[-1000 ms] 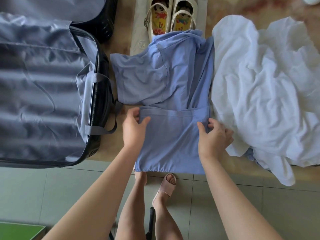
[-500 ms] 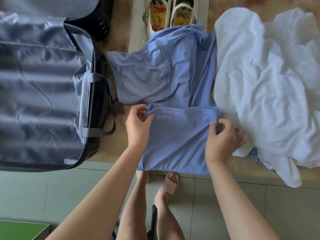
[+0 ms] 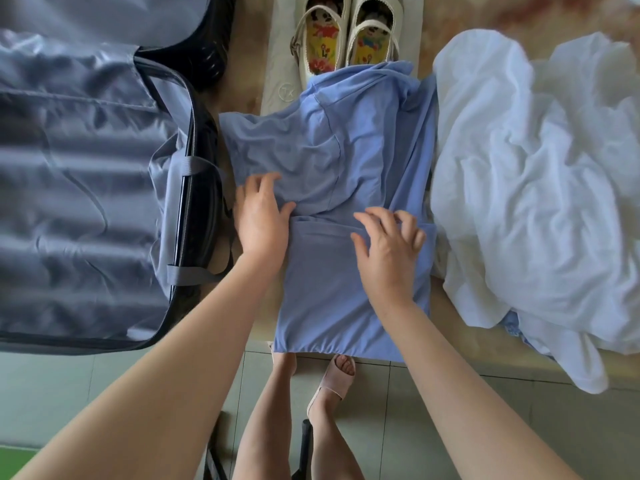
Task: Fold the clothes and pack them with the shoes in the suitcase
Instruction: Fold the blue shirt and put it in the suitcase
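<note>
floor: pale grey-green tiles (image 3: 52,393) | tabletop (image 3: 485,12): tan, marbled | lower-left corner: green panel (image 3: 14,462) | light: soft, even

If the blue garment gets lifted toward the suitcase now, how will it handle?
The blue garment is probably floppy: it lies in soft creases, flat under the left hand and right hand. It is likely light, as the cloth looks thin. The fold would probably fall open unless supported from beneath, since nothing holds its layers together.
</note>
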Demonstrator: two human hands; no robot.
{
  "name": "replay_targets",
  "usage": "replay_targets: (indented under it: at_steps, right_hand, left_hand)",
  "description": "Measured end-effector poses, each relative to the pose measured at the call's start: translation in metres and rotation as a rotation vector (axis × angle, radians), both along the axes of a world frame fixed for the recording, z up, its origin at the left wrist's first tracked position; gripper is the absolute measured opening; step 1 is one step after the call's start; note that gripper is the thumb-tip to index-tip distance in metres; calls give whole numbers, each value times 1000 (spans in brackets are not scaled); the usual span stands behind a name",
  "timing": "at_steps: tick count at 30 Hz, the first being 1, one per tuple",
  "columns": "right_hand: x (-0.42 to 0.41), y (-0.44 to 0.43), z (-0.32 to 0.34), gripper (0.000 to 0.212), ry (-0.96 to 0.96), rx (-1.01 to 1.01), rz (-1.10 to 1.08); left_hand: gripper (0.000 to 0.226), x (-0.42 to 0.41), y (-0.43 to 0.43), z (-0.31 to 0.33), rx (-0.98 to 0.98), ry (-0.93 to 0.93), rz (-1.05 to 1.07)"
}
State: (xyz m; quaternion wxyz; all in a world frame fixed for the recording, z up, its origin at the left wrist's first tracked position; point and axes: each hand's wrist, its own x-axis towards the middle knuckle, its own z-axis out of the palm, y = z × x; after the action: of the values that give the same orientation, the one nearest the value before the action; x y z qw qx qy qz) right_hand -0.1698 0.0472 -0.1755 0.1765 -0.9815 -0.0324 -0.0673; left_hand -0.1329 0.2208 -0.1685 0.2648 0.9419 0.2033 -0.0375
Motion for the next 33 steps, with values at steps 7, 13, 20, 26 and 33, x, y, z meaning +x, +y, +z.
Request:
replay_targets:
  at_steps: [7,13,20,26,33]
  right_hand:
    - [28,-9,-25,17,-9,-117,186]
    - [21,-8,-29,16,-14,-199,78]
    - [27,4,-3,23,-19,30,59]
    - [-25,-23,1,31,59,13,-28]
    - [-75,-38,-23,58,256,-101,145]
  left_hand:
    - [20,21,20,-10,198,71,-218]
    - [24,27,25,-13,345,140,-242]
    - [29,0,0,11,-54,-134,-18]
    - [39,-67,-12,11,-417,242,214]
    - [22,-69,-13,3,-360,310,262]
